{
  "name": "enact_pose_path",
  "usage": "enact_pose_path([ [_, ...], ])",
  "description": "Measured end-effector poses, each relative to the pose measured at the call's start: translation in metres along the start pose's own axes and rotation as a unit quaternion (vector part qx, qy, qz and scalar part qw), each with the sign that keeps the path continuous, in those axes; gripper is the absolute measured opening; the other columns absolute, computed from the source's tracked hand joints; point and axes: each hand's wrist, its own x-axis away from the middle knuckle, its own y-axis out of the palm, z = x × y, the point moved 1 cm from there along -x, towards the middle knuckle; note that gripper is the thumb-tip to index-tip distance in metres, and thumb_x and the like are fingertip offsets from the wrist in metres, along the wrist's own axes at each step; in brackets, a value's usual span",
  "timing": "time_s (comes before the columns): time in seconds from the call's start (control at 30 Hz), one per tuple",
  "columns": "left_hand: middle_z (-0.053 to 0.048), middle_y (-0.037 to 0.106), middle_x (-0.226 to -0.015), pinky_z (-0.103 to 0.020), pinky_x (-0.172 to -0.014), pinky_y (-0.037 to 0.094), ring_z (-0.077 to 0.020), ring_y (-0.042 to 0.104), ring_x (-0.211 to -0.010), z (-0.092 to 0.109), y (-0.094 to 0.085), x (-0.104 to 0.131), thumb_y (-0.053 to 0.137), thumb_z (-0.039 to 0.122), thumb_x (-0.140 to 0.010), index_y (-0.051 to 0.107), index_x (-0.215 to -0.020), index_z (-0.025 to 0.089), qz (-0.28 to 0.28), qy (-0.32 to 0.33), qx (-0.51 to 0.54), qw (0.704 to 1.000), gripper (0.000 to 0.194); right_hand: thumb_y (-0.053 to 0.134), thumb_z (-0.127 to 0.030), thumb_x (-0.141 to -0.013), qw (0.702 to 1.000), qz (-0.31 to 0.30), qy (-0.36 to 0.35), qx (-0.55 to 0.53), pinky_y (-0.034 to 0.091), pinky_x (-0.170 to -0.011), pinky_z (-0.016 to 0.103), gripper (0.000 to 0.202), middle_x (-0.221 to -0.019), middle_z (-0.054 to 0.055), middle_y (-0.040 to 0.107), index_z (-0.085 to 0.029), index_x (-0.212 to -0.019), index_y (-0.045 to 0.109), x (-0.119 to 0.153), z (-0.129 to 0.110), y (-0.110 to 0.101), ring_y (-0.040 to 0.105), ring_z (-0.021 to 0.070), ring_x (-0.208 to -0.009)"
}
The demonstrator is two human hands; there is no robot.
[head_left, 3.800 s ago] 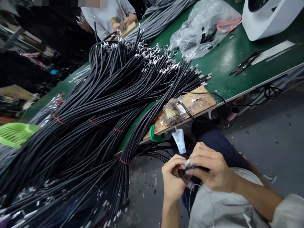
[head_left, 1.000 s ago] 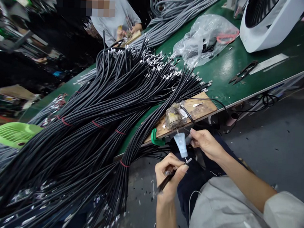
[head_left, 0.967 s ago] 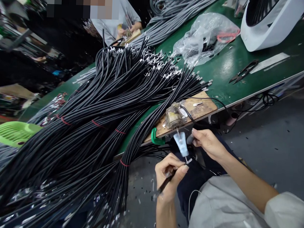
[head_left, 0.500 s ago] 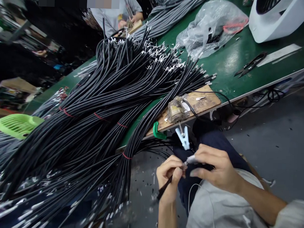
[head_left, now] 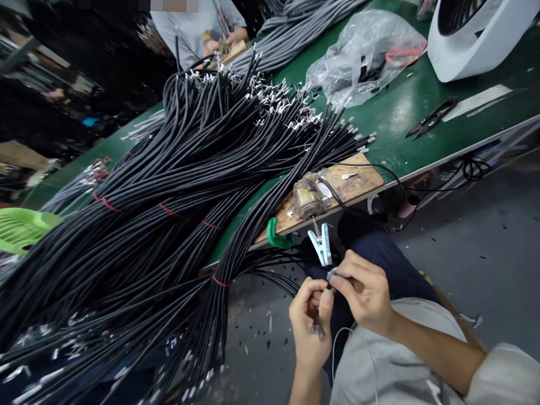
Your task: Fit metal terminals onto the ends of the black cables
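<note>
My left hand [head_left: 310, 322] is closed around a short dark cable [head_left: 317, 329]. A greyish end of it pokes out below my fingers, and its middle is hidden in my palm. Thumb and fingertips of my right hand [head_left: 366, 291] pinch the cable's upper grey end, right beside my left fingertips. Just above both hands, a light blue clothespin [head_left: 320, 244] sits on a shaft from a small tape-wrapped motor [head_left: 308, 196]. The motor rests on a wooden board [head_left: 363, 179], held at the table edge by a green clamp [head_left: 278, 235].
Bundles of black cables [head_left: 200, 182] with red ties and white tips cover the left side of the green table [head_left: 397, 121]. Scissors-like snips [head_left: 432, 118], a plastic bag [head_left: 350, 57] and a white appliance [head_left: 479, 50] lie rightward. Another person's hands [head_left: 231, 40] work across the table.
My right fingers, spread apart earlier around the cable's pale end, have closed into a pinch on it. My left hand has turned, so the cable's lower end points more downward. The view shifted slightly.
</note>
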Motion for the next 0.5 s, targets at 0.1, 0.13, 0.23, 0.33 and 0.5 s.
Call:
enact_pose_path([
  [0.1,0.003,0.04,-0.068,-0.018,-0.04,0.022,-0.0039,0.031,-0.046,0.0,0.0,-0.002,0.059,0.038,-0.089,0.062,-0.075,0.015,-0.021,-0.016,0.038,0.999,0.027,0.065,-0.031,-0.085,0.962,-0.021,0.147,-0.228,0.042,-0.057,0.027,0.021,-0.068,0.003,0.056,-0.016,-0.07,0.066,0.003,0.009,0.007,0.052,0.0137,-0.063],
  [0.13,0.003,0.04,-0.069,-0.018,-0.039,0.021,-0.0031,0.03,-0.045,0.0,-0.001,-0.003,0.059,0.038,-0.089,0.062,-0.075,0.015,-0.029,-0.014,0.047,0.998,0.027,0.068,-0.033,-0.083,0.935,-0.03,0.195,-0.296,0.042,-0.056,0.026,0.022,-0.068,0.002,0.056,-0.016,-0.069,0.066,0.003,0.01,0.009,0.053,0.0126,-0.061],
  [0.23,0.003,0.039,-0.069,-0.019,-0.036,0.018,-0.0022,0.03,-0.041,0.003,-0.002,-0.006,0.056,0.039,-0.09,0.06,-0.071,0.015,-0.052,-0.004,0.049,0.997,0.031,0.077,-0.035,-0.074,0.858,-0.051,0.304,-0.411,0.043,-0.055,0.024,0.024,-0.065,0.001,0.058,-0.014,-0.072,0.068,0.002,0.011,0.01,0.052,0.0105,-0.057],
  [0.33,0.004,0.038,-0.061,-0.019,-0.037,0.02,-0.0033,0.03,-0.04,0.005,-0.004,-0.008,0.052,0.042,-0.092,0.054,-0.061,0.015,-0.08,0.002,0.025,0.996,0.042,0.079,-0.035,-0.072,0.842,-0.067,0.331,-0.421,0.045,-0.054,0.025,0.025,-0.067,0.002,0.061,-0.013,-0.076,0.068,0.002,0.011,0.007,0.054,0.0117,-0.057],
  [0.5,0.006,0.032,-0.053,-0.019,-0.035,0.015,-0.0027,0.024,-0.036,0.008,-0.007,-0.011,0.05,0.048,-0.091,0.046,-0.053,0.015,-0.107,-0.047,0.053,0.992,0.05,0.073,-0.036,-0.079,0.906,-0.086,0.272,-0.312,0.048,-0.066,0.026,0.022,-0.074,0.003,0.062,-0.014,-0.08,0.067,0.001,0.014,0.001,0.056,0.0125,-0.068],
])
